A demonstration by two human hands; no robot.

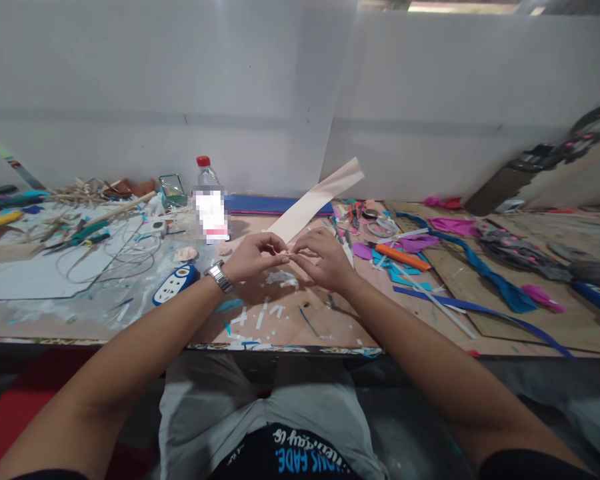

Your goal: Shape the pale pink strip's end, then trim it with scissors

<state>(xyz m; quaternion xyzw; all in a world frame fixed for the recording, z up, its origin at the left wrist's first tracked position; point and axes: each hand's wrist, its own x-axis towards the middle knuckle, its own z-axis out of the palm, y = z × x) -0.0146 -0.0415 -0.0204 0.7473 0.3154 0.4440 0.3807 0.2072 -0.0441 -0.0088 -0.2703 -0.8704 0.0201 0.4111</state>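
A long pale peach strip, which looks like crepe paper, slants up and to the right from between my hands. My left hand, with a metal watch on the wrist, pinches the strip's near end between thumb and fingers. Opposite it, my right hand pinches the same end, and the fingertips of both hands nearly meet. The exact fold or edge under the fingertips is hidden. Crumpled peach pieces lie left of my left hand, beyond a blue and white power strip.
A red-capped bottle stands behind my left hand. Pliers, wire and sticks litter the left side. To the right are an orange utility knife, blue ribbon and pink scraps. White snippets lie near the table's front edge.
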